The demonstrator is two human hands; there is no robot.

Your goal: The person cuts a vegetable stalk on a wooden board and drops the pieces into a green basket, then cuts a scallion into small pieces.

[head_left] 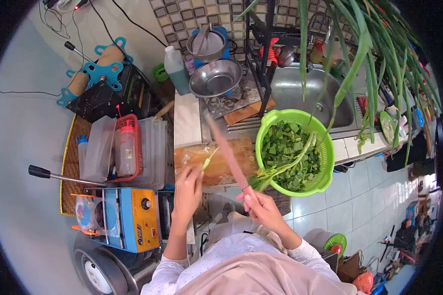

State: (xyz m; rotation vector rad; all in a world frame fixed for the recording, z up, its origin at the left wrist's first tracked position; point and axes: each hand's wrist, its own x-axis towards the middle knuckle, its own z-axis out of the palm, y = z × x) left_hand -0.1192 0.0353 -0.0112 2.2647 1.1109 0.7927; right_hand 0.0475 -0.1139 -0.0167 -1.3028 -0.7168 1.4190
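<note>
My left hand point(188, 187) is closed over the near left side of a worn wooden cutting board point(187, 156). Its fingertips pinch a small pale green stalk point(206, 163) with a thin end pointing away from me. In my right hand point(262, 209) is a knife point(227, 153), its long blade slanting up and left above the board. The blade is slightly blurred. Right of the board stands a lime green colander point(328, 147) holding chopped leafy greens point(284, 145). Long uncut green stems point(293, 166) lie across its near side and reach toward the board.
Behind the colander is a steel sink point(300, 88). Metal bowls point(215, 77) and a bottle point(175, 66) stand at the back left. Long green leaves point(362, 44) hang over the right side. A cup sealer machine point(138, 216) and plastic containers point(155, 147) sit at the left.
</note>
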